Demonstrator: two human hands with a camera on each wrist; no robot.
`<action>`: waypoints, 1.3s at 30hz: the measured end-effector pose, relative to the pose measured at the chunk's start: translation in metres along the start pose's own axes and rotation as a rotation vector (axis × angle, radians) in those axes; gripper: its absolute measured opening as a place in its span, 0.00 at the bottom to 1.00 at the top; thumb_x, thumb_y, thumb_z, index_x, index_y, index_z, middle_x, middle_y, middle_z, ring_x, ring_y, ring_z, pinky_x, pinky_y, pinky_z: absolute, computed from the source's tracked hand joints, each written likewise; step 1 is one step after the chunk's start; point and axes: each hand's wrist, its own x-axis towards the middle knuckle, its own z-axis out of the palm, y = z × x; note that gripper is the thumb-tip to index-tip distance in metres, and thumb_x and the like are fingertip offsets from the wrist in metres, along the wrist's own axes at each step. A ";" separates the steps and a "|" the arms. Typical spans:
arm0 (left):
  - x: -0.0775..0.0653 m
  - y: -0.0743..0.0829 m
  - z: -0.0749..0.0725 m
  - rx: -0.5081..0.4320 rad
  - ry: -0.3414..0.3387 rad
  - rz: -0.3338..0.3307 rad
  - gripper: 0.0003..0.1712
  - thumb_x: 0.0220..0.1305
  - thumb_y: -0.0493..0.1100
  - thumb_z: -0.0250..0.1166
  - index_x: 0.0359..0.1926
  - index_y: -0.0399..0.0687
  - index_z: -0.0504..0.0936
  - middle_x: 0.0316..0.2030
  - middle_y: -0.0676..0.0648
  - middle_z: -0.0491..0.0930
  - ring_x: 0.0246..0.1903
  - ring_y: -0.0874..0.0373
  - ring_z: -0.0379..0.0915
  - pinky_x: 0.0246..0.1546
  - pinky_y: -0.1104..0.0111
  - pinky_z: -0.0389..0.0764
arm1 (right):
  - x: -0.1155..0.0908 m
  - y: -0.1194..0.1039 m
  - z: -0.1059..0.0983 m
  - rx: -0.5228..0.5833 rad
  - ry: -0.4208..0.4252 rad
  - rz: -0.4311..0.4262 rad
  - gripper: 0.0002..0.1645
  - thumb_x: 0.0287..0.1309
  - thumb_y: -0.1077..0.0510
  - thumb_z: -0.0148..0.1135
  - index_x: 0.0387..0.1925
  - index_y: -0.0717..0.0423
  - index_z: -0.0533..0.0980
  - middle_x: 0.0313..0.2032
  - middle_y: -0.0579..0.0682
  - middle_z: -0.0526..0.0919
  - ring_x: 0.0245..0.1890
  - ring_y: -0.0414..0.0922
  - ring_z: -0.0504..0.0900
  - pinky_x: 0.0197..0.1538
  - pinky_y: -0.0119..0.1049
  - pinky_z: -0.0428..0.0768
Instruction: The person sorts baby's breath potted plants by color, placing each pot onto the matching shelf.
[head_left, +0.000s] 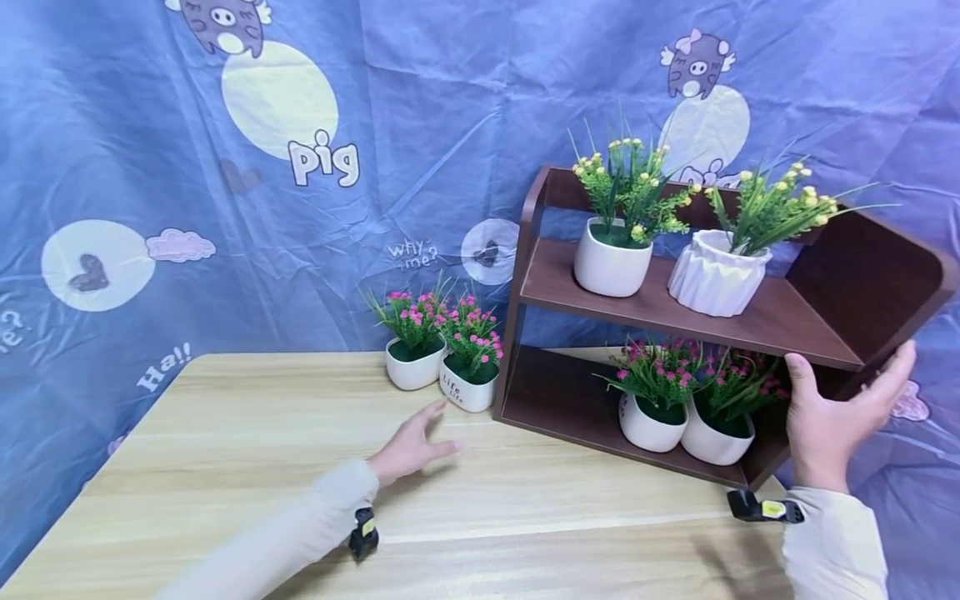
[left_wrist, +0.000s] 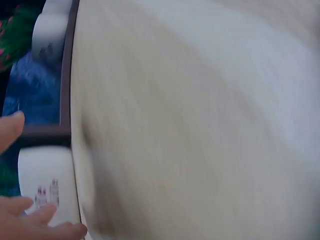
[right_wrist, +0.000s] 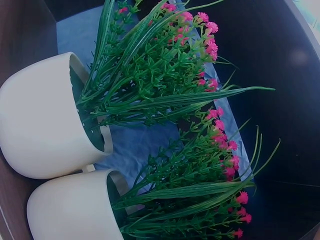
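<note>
At frame right, the right hand (head_left: 834, 421) grips the shelf (head_left: 813, 321) by its side, seemingly steadying its four potted plants (head_left: 613, 262) above the desk (head_left: 247, 433). At centre, the left hand (head_left: 415, 450), spread and empty, hangs beside the lettered pot (head_left: 468, 393), contact unclear; a second pot (head_left: 414, 372) adjoins, crowding the shelf's left end.

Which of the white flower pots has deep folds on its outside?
The right-hand pot on the upper shelf, with yellow flowers; the other pots have smooth sides.
</note>
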 end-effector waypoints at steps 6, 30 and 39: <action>0.006 -0.006 -0.036 0.003 0.179 -0.133 0.52 0.55 0.46 0.72 0.73 0.41 0.51 0.69 0.30 0.56 0.66 0.35 0.55 0.66 0.47 0.58 | 0.000 -0.003 0.000 -0.013 0.005 0.011 0.61 0.41 0.54 0.77 0.71 0.65 0.52 0.71 0.51 0.58 0.69 0.40 0.58 0.69 0.24 0.52; 0.057 -0.024 -0.076 -0.041 0.420 -0.148 0.60 0.51 0.50 0.74 0.74 0.36 0.46 0.71 0.29 0.47 0.70 0.34 0.42 0.70 0.47 0.46 | 0.000 -0.006 -0.001 -0.038 0.005 0.031 0.59 0.41 0.55 0.77 0.71 0.61 0.54 0.70 0.49 0.59 0.68 0.39 0.59 0.69 0.25 0.55; 0.071 -0.028 -0.071 -0.045 0.408 -0.200 0.58 0.55 0.43 0.71 0.74 0.34 0.42 0.72 0.30 0.47 0.71 0.37 0.42 0.71 0.52 0.47 | 0.000 -0.005 0.000 0.007 0.008 0.008 0.59 0.39 0.56 0.79 0.70 0.61 0.55 0.68 0.49 0.61 0.67 0.41 0.61 0.69 0.27 0.56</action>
